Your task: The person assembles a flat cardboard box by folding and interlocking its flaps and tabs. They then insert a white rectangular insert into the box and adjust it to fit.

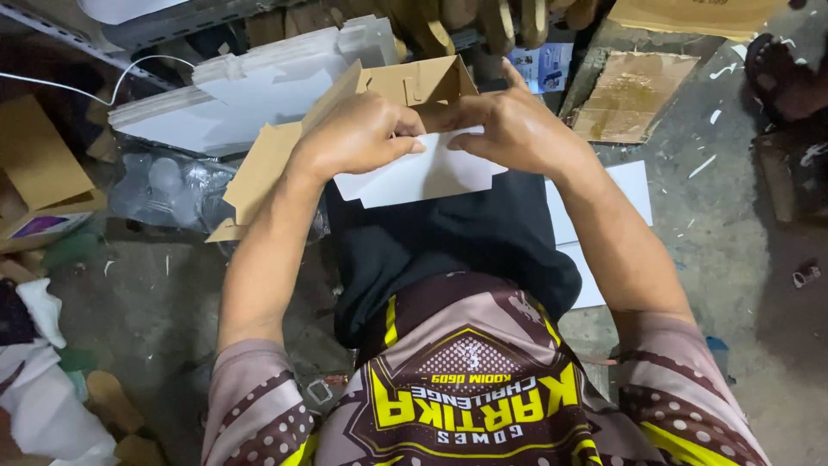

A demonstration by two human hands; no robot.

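Rough grey concrete floor (pixel 733 233), littered with white paper scraps, carries the work area; the person sits on it with a dark cloth (pixel 448 233) over the lap. Both hands meet above the lap. The left hand (pixel 358 134) is closed in a pinch on the upper left edge of a die-cut carton blank (pixel 414 177), white on one face and brown on the other. The right hand (pixel 517 129) is closed on the upper right edge of the same blank, fingers curled over a white flap. A partly raised brown box section (pixel 423 82) of the blank stands just beyond the hands. A stack of flat white blanks (pixel 259 86) lies at the far left of the floor, beside a clear plastic bag (pixel 164 190). Loose white sheets (pixel 634 185) lie on the floor just right of the lap. A torn brown cardboard piece (pixel 634 95) lies at the far right. Risk assessment: uneven pressure between the two pinches could crease the flap off its score line or tear the thin board; a slack grip could drop the blank onto the dirty floor and soil the white face.
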